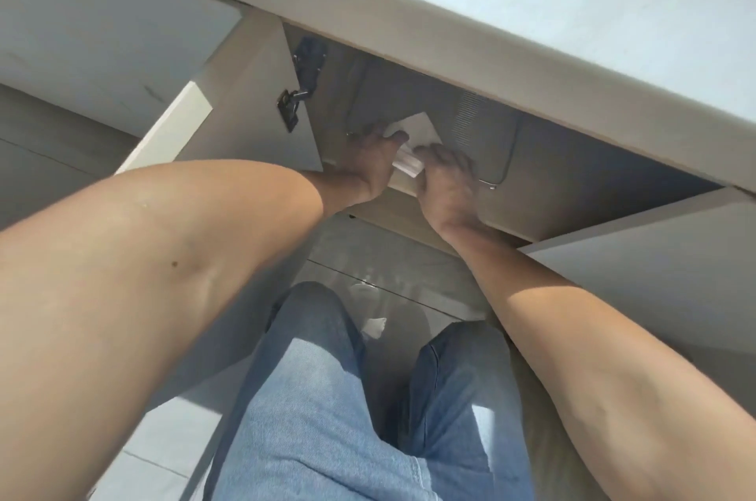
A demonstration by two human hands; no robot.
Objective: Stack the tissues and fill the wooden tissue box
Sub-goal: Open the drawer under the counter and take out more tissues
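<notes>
Hands, left point(370, 161) and right point(444, 181), pinching white tissues point(409, 165) inside cabinet point(572, 181)

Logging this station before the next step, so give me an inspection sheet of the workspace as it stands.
Surface: pale countertop runs across the top; work is on the shelf in the open cupboard below it.
Job's things: white tissues held between both hands; no wooden box can be made out.
Clutter: a white scrap lies on the floor between the legs.
Grippers: left hand and right hand both closed on the tissues.
Cables: nothing seen.
Surroundings: cupboard door swung open, dark hinge on it; a grey panel with vent slits behind the hands; tiled floor; blue jeans.
</notes>
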